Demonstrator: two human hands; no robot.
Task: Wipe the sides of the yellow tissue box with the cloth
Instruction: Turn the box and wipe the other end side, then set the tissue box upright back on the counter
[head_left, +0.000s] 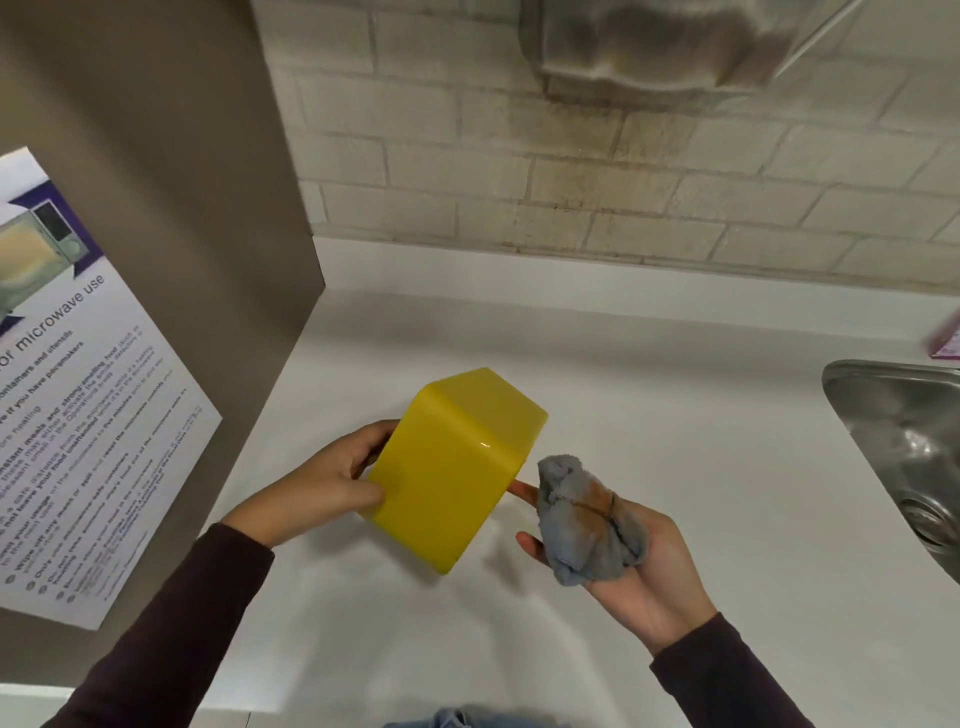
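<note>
Hands on either side of the job: your left hand (332, 483) grips the yellow tissue box (452, 467) by its left end, thumb on the broad near face and fingers curled round behind, while your right hand (649, 571) lies palm up with the grey, rust-stained cloth (587, 525) bunched in it. The box is held tipped over the white table (675, 364), one broad glossy face turned up toward you. Whether its lowest corner rests on the surface cannot be told. It looks close to a cube, so there is little long axis to speak of. What matters is that its right-hand side, the edge running down from the bright glint to the lowest corner, faces the cloth directly. One right fingertip reaches out from under the cloth to just beside that edge, perhaps touching it, but the cloth itself is a little apart from the plastic. Wiping, by this view, has not begun on that side. Your right hand is the nearer one to it and needs only a short push left and a turn of the palm to lay the cloth flat. A steel sink (904, 431) sits at the right and a microwave-use notice (78, 415) hangs on the panel at the left.
</note>
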